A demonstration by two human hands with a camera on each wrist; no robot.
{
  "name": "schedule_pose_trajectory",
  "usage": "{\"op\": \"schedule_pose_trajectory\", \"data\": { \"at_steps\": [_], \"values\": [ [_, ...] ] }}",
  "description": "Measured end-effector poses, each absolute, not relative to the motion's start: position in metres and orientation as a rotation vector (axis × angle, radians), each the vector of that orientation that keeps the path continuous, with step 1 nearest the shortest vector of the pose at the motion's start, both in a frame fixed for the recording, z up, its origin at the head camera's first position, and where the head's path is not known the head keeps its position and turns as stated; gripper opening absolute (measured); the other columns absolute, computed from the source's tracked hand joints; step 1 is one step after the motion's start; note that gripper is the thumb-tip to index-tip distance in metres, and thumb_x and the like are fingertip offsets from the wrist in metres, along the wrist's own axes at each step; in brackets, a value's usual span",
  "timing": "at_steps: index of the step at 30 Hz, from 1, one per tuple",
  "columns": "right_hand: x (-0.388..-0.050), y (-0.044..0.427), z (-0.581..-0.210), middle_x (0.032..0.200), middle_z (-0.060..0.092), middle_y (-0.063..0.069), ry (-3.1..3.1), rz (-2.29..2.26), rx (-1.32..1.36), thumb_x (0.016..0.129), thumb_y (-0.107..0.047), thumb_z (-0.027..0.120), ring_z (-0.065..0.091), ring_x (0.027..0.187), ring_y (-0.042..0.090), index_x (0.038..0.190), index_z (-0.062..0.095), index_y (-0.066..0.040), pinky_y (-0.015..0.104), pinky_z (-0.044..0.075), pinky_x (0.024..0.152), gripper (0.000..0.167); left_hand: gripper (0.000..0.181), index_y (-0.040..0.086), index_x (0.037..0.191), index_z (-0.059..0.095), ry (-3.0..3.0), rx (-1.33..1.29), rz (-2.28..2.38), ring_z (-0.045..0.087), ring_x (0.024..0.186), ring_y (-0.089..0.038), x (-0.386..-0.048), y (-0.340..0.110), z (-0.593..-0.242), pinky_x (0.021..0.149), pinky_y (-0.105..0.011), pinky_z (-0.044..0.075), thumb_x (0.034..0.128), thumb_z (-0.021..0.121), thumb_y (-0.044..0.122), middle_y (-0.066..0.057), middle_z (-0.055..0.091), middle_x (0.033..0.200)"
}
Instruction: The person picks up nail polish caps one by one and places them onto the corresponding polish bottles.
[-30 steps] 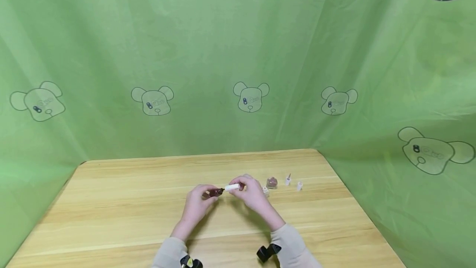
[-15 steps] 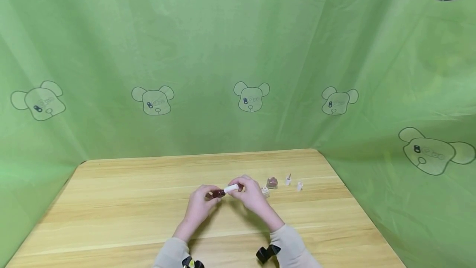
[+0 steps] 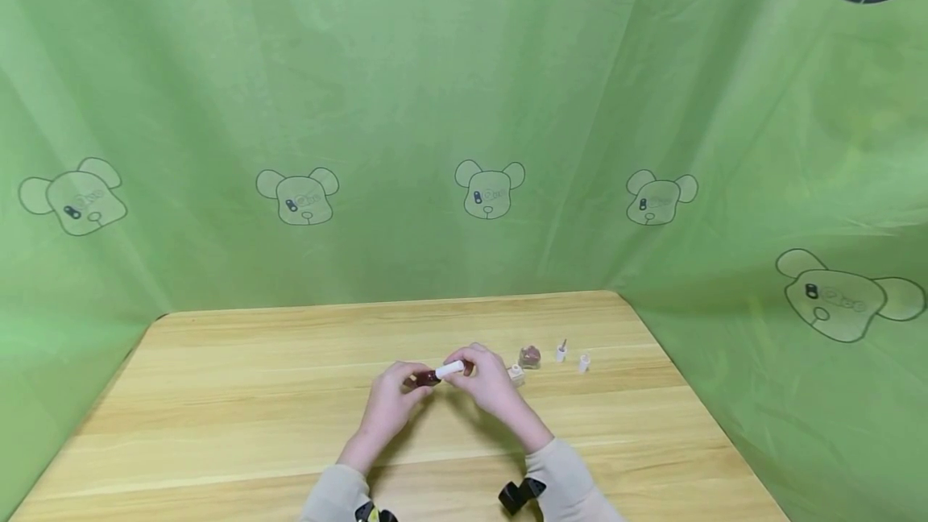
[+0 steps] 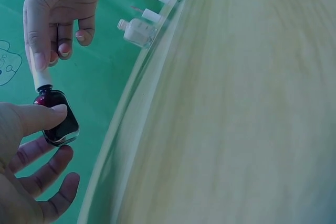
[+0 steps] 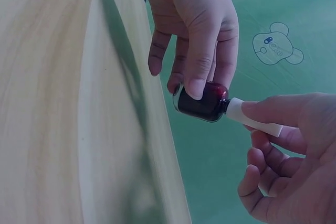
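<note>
1. Nearest, two beige sleeves (image 3: 569, 474) come in over the worktop (image 3: 239, 393) from its near side, each with a black device (image 3: 521, 495) at the wrist.
2. Beyond them, the left hand (image 3: 391, 397) pinches a dark red bottle (image 5: 202, 103) between thumb and fingers, over the middle of the worktop, its neck pointing toward the right edge.
3. The right hand (image 3: 484, 381) pinches a long white cap (image 3: 450, 370), which sits against that neck; I cannot tell how tightly.
4. Just right of the right hand stands a pale bottle (image 3: 516, 375), uncapped.
5. Slightly farther is a mauve bottle (image 3: 530, 358); toward the far right corner, two white brush caps (image 3: 561, 354) stand on end.
6. Past the far edge hangs a green curtain (image 3: 391, 256) printed with bear faces (image 3: 489, 193).
</note>
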State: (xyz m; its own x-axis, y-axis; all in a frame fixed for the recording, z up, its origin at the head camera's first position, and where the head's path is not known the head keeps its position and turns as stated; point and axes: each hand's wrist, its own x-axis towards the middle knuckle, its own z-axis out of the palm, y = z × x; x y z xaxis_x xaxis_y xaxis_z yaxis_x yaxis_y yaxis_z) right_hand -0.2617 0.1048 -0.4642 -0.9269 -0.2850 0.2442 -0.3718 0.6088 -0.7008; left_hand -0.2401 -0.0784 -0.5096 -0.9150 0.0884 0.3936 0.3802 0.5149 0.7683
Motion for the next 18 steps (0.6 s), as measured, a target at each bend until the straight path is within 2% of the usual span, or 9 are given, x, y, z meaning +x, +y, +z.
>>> {"op": "schedule_pose_trajectory", "data": {
  "at_steps": [5, 9, 11, 14, 18],
  "values": [
    [-0.2621, 0.1067, -0.4636, 0.080, 0.060, -0.002, -2.717, 1.212, 0.570, 0.079, -0.017, 0.077, 0.048, 0.071, 0.009, 0.094, 0.072, -0.012, 0.017, 0.039, 0.063, 0.016, 0.026, 0.010, 0.104, 0.072, -2.448, -0.408, -1.382, 0.066, 0.081, -0.017, -0.2410, -0.0783, -0.5117, 0.075, -0.031, 0.059, 0.0788, 0.077, 0.006, -0.006, 0.071, 0.097],
    [-0.2641, 0.1075, -0.4637, 0.086, 0.064, 0.000, -2.715, 1.318, 0.546, 0.081, -0.018, 0.076, 0.052, 0.076, 0.012, 0.105, 0.070, -0.011, 0.018, 0.042, 0.062, 0.026, 0.026, 0.009, 0.106, 0.071, -2.455, -0.380, -1.495, 0.067, 0.083, -0.020, -0.2421, -0.0781, -0.5124, 0.076, -0.027, 0.058, 0.0803, 0.076, 0.010, -0.009, 0.072, 0.101],
    [-0.2652, 0.1077, -0.4641, 0.092, 0.067, 0.002, -2.699, 1.432, 0.526, 0.083, -0.020, 0.075, 0.057, 0.082, 0.014, 0.113, 0.068, -0.011, 0.019, 0.047, 0.067, 0.032, 0.027, 0.008, 0.108, 0.071, -2.455, -0.344, -1.611, 0.067, 0.085, -0.021, -0.2427, -0.0781, -0.5120, 0.075, -0.026, 0.058, 0.0815, 0.076, 0.014, -0.012, 0.072, 0.104],
    [-0.2666, 0.1081, -0.4648, 0.105, 0.070, 0.007, -2.649, 1.614, 0.515, 0.087, -0.023, 0.072, 0.062, 0.096, 0.019, 0.123, 0.064, -0.010, 0.025, 0.053, 0.079, 0.039, 0.032, 0.005, 0.112, 0.070, -2.435, -0.289, -1.815, 0.066, 0.088, -0.021, -0.2432, -0.0781, -0.5110, 0.072, -0.030, 0.059, 0.0831, 0.076, 0.019, -0.016, 0.069, 0.111],
    [-0.2673, 0.1085, -0.4654, 0.121, 0.068, 0.013, -2.561, 1.827, 0.547, 0.091, -0.021, 0.067, 0.061, 0.113, 0.027, 0.130, 0.060, -0.009, 0.033, 0.052, 0.093, 0.042, 0.038, 0.002, 0.116, 0.067, -2.380, -0.219, -2.046, 0.066, 0.089, -0.018, -0.2440, -0.0775, -0.5096, 0.071, -0.038, 0.060, 0.0841, 0.076, 0.020, -0.020, 0.066, 0.117]
  ]
}}
